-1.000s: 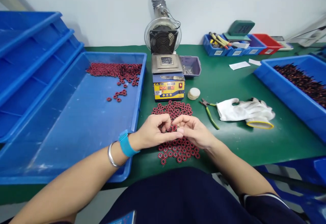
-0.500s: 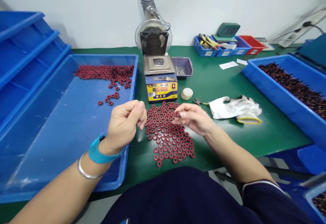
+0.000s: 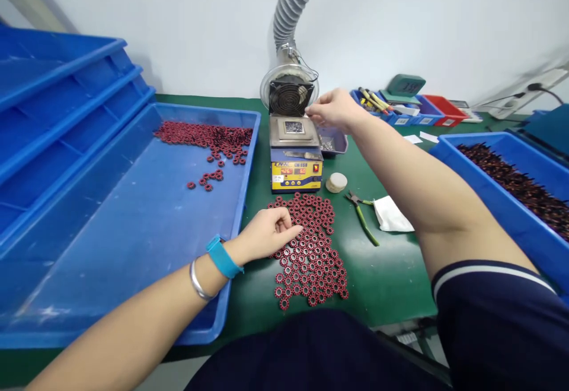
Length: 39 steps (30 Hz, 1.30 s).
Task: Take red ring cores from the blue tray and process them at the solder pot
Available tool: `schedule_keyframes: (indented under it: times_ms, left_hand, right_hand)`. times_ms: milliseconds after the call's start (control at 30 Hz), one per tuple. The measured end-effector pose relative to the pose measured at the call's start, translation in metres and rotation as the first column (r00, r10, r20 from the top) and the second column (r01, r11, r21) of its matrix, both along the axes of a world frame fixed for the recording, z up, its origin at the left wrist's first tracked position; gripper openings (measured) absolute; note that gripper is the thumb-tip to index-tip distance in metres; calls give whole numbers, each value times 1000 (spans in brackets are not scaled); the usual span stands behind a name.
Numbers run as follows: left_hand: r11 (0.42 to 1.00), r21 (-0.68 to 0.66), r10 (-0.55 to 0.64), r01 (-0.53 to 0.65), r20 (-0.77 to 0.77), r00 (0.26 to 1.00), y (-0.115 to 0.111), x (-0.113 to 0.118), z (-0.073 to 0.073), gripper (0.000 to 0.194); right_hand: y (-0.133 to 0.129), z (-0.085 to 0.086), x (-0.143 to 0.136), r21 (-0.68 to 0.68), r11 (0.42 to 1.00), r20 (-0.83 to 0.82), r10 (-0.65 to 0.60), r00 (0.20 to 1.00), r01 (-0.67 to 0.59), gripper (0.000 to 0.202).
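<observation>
My left hand (image 3: 273,232) rests low over a spread of small red toothed ring cores (image 3: 317,260), fingers curled and thumb stretched along them; what it holds, if anything, is hidden. Reaching far forward, my right hand (image 3: 333,109) has its fingertips pinched at the right edge of a black fan (image 3: 290,99). Whatever is between those fingertips is too small to make out. Just below them is the square, silvery speckled bath of a solder pot (image 3: 294,127), on a yellow and blue base with lit red digits. A flat metal blade (image 3: 303,155) lies on its front ledge.
On the left, a large blue tray (image 3: 200,213) holds more ring cores, beside stacked blue bins (image 3: 71,83). Green-handled cutters (image 3: 365,225), a round white pad (image 3: 336,182) and a white glove (image 3: 391,214) lie right of the cores. Another blue tray (image 3: 528,160) holds dark pieces.
My right hand has gone forward from above the ring cores, where it held one, to beside the fan. My left hand has lowered and moved right onto the cores. The view has shifted.
</observation>
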State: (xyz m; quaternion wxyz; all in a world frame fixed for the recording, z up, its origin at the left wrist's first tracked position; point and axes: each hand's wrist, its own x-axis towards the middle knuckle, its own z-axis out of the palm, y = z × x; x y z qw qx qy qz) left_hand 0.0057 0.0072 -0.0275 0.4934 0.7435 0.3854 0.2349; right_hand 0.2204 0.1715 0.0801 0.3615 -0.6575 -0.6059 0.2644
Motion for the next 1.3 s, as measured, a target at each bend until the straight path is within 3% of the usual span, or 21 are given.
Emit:
schedule_keyframes:
  times_ms: [133, 267, 567, 800, 1033, 1167, 1233, 1300]
  left_hand:
    - [999, 19, -38, 40, -78, 996, 0, 0, 1, 27]
    - [999, 14, -49, 51, -118, 992, 0, 0, 2, 27]
    - [998, 19, -50, 52, -106, 993, 0, 1, 0, 26]
    - [998, 15, -57, 59, -108, 993, 0, 0, -1, 23]
    - [998, 19, -62, 64, -108, 992, 0, 0, -3, 23]
    - [999, -2, -35, 35, -64, 997, 0, 0, -1, 23]
    - [999, -43, 16, -15, 28, 999, 0, 1, 1, 20]
    - [991, -100, 110, -94, 168, 980, 0, 2, 4, 19]
  right_hand:
    - [19, 10, -13, -16, 998, 348, 66, 935, -65, 26]
    - [28, 14, -28, -6, 993, 528, 100, 843, -114, 28]
    - [41, 5, -47, -41, 993, 699, 111, 706, -115, 39]
    - [45, -2, -49, -61, 989, 726, 136, 674, -134, 35]
    - [50, -12, -51, -49, 991, 698, 123, 706, -124, 44]
    - [40, -1, -49, -23, 988, 636, 130, 760, -150, 27]
    - [25, 7, -45, 19, 984, 541, 137, 830, -175, 16]
    - [2, 10, -41, 52, 980, 327, 167, 930, -195, 14]
